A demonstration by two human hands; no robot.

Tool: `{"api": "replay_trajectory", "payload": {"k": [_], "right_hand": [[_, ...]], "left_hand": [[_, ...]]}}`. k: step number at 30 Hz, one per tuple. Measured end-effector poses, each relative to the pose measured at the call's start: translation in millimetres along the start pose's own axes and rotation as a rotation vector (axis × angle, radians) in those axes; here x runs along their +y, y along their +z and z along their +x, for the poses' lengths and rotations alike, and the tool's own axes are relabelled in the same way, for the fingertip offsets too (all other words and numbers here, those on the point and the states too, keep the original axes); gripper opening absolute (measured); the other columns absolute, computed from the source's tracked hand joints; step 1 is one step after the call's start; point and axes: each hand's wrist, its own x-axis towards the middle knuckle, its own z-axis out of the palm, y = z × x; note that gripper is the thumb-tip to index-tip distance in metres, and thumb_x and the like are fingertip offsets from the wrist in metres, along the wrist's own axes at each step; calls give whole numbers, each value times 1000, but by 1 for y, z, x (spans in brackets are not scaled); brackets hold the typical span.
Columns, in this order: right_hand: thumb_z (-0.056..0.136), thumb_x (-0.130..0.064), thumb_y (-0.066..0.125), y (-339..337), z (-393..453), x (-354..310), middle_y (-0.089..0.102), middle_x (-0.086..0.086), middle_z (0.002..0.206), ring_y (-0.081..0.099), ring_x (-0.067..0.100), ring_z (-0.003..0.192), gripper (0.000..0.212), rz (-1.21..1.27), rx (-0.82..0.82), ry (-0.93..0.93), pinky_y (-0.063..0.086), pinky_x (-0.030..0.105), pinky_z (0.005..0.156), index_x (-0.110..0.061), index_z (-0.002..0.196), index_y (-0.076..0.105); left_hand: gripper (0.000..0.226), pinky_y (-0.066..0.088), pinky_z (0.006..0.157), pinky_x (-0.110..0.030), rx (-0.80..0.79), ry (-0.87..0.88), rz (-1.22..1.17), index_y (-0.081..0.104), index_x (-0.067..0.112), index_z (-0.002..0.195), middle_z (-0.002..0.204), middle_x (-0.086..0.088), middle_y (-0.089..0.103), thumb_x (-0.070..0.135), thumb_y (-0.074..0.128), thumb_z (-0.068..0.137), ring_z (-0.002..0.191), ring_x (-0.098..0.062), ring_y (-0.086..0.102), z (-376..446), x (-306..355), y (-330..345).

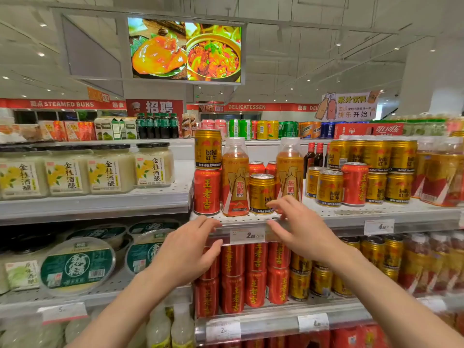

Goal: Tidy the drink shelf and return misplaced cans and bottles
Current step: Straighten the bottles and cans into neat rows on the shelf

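Note:
On the upper drink shelf (351, 213) a gold Red Bull can (208, 149) stands stacked on a red can (207, 192). To their right are an orange bottle (235, 177), a gold can (261, 193) and a second orange bottle (289, 167). My right hand (298, 226) is raised in front of the shelf edge, fingers spread, fingertips just before the gold can and touching nothing I can tell. My left hand (187, 252) hovers lower, open, in front of the shelf lip and the red cans (256, 275) below.
Gold and red cans (354, 183) mix further right on the upper shelf. White jars (110, 169) fill the left shelf, with green-lidded tubs (75, 267) beneath. A price tag (247, 235) hangs on the shelf lip. More cans and bottles line the far top shelf.

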Motion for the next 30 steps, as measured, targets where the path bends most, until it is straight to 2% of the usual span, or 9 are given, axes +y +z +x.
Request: {"api": "replay_trajectory", "payload": {"k": [2, 6, 9, 11, 13, 18, 24, 30], "right_hand": [[99, -45, 52, 1, 15, 2, 54, -12, 125, 55, 5, 105, 41, -73, -43, -61, 51, 28, 92, -26, 136, 53], [99, -44, 53, 11, 39, 1, 52, -13, 104, 55, 6, 88, 27, -115, -130, -186, 55, 27, 77, -27, 116, 63], [99, -43, 53, 16, 43, 7, 55, -9, 104, 60, 11, 82, 23, -98, -114, -242, 58, 36, 72, -26, 109, 66], [99, -42, 54, 21, 44, 14, 54, -9, 103, 59, 11, 81, 23, -49, -103, -279, 57, 36, 72, -25, 108, 68], [98, -43, 55, 24, 43, 20, 52, -10, 101, 56, 8, 80, 25, 0, -97, -311, 56, 33, 72, -24, 108, 68], [97, -42, 59, 32, 43, 29, 53, -11, 101, 57, 7, 82, 26, 87, -56, -343, 56, 30, 73, -22, 108, 70], [96, -41, 61, 36, 42, 31, 55, -10, 102, 59, 7, 82, 27, 127, -19, -352, 56, 29, 73, -20, 109, 71], [96, -40, 62, 35, 36, 25, 56, -10, 101, 57, 5, 84, 26, 143, -8, -294, 53, 25, 74, -20, 108, 73]], "left_hand": [[39, 57, 85, -35, 14, 14, 34, 56, 27, 129, 115, 11, 60, 45, 55, 95, 103, -12, 62, 10, 1, 7], [32, 60, 70, -35, 47, 41, 101, 59, 27, 117, 106, 10, 60, 43, 62, 90, 91, -13, 64, 22, 3, 20], [30, 58, 62, -36, 93, 35, 134, 60, 29, 109, 99, 12, 61, 48, 65, 87, 85, -13, 63, 28, 8, 28], [31, 56, 59, -36, 110, -3, 132, 58, 31, 106, 91, 16, 53, 55, 62, 86, 79, -12, 59, 31, 9, 31], [33, 53, 58, -32, 126, -32, 121, 58, 32, 105, 85, 19, 45, 58, 62, 85, 73, -8, 53, 32, 9, 33], [29, 51, 61, -30, 165, -93, 5, 65, 30, 106, 83, 15, 56, 45, 76, 84, 71, -7, 56, 29, 14, 33], [28, 38, 59, -15, 220, -132, -49, 66, 31, 104, 81, 16, 52, 38, 81, 82, 70, 5, 47, 23, 14, 40], [31, 41, 58, -19, 227, -132, -71, 67, 31, 107, 85, 14, 57, 36, 83, 81, 70, -3, 51, 22, 12, 39]]}}
